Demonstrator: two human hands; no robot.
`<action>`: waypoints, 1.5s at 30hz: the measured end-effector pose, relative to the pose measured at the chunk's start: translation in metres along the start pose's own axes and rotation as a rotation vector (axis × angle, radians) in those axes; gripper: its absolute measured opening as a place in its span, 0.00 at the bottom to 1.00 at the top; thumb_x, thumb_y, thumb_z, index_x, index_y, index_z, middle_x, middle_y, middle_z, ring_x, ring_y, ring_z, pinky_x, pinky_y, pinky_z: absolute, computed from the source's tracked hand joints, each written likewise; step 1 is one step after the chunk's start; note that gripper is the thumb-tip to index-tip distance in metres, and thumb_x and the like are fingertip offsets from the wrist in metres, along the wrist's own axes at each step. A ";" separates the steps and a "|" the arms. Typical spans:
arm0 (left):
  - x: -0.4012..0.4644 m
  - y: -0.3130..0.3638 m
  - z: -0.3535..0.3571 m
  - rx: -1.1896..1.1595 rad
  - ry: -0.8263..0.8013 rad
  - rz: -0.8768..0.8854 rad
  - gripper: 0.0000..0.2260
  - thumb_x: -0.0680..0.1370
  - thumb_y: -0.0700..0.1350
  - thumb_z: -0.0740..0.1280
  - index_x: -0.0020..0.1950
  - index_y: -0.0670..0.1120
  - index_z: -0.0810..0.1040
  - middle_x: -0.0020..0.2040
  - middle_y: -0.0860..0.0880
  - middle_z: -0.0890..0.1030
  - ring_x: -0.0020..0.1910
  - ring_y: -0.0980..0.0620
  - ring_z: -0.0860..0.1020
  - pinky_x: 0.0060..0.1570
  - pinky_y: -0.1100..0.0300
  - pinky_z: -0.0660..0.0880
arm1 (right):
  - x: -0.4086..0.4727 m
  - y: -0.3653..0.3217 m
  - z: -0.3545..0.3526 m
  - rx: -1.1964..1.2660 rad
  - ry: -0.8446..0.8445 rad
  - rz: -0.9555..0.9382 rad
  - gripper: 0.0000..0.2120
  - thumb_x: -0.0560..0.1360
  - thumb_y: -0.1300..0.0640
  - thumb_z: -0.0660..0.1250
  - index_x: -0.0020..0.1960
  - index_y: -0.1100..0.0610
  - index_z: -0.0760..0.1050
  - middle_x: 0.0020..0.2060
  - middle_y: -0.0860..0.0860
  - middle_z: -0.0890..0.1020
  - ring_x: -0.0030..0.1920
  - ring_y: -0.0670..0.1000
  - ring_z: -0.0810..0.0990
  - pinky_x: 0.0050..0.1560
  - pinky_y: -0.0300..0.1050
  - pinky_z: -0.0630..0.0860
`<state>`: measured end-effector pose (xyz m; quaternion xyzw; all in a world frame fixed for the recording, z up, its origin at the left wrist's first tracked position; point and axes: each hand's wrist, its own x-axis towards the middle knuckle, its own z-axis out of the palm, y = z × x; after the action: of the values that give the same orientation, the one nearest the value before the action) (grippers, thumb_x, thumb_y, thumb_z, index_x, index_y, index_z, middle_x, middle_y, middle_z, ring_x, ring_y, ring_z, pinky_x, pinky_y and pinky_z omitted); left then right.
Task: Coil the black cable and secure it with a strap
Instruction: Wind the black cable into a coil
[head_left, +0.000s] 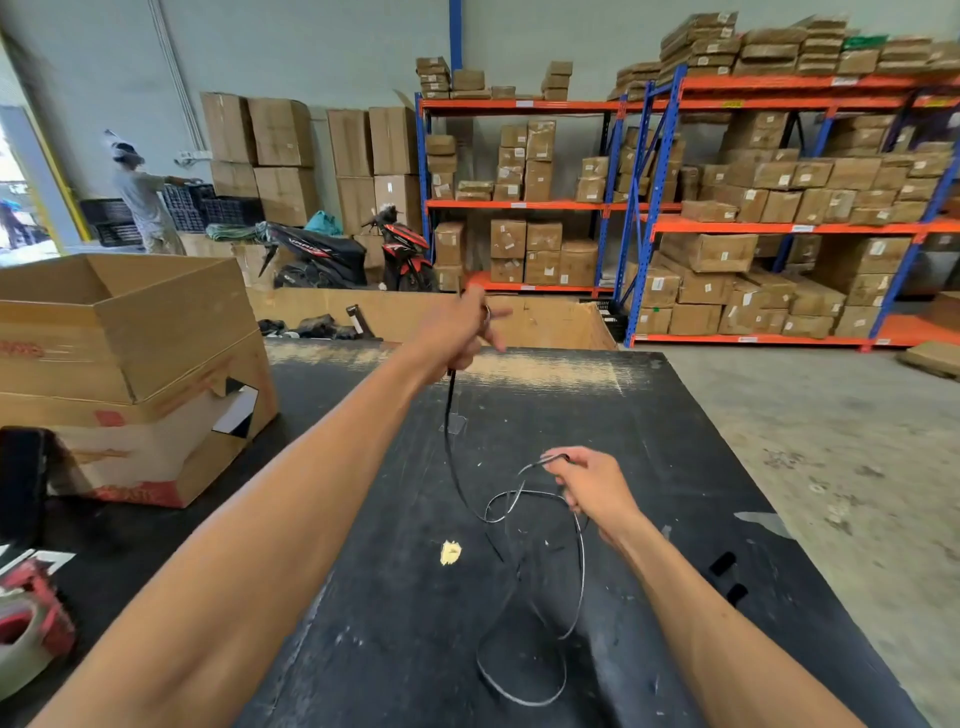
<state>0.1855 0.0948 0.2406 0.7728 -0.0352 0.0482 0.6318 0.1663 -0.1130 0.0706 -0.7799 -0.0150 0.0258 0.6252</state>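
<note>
Blurring left hand (460, 332), cable (524, 587) end hidden

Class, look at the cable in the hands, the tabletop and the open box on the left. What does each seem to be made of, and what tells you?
Black cable: flexible, probably rubber or plastic sheathing; it droops in loose loops and glints.
Tabletop: matte black coating, seemingly over wood; a worn pale strip shows along the far edge.
Open box: brown corrugated cardboard, dull, torn at one corner.
</note>
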 end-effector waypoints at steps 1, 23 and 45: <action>-0.003 -0.010 0.007 0.146 -0.005 -0.027 0.24 0.84 0.55 0.50 0.58 0.41 0.80 0.36 0.48 0.85 0.20 0.55 0.60 0.18 0.65 0.57 | 0.001 -0.008 -0.001 -0.009 0.002 -0.045 0.06 0.77 0.62 0.69 0.48 0.56 0.85 0.29 0.48 0.77 0.21 0.45 0.68 0.21 0.36 0.63; 0.005 -0.053 -0.016 0.046 0.422 -0.220 0.27 0.83 0.55 0.51 0.46 0.41 0.85 0.31 0.46 0.75 0.24 0.52 0.63 0.23 0.63 0.60 | 0.013 0.001 -0.058 -0.121 -0.060 0.130 0.07 0.71 0.56 0.73 0.36 0.56 0.79 0.39 0.56 0.86 0.36 0.47 0.82 0.48 0.46 0.82; -0.001 -0.055 -0.004 0.219 0.241 -0.138 0.25 0.81 0.55 0.53 0.47 0.39 0.82 0.33 0.47 0.81 0.19 0.56 0.65 0.20 0.66 0.58 | 0.027 -0.086 -0.012 0.384 0.183 -0.308 0.08 0.83 0.57 0.66 0.53 0.61 0.80 0.40 0.51 0.86 0.38 0.47 0.85 0.47 0.44 0.83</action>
<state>0.1911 0.1092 0.1880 0.8263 0.0995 0.1003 0.5452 0.1943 -0.1047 0.1565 -0.6346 -0.0717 -0.1379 0.7570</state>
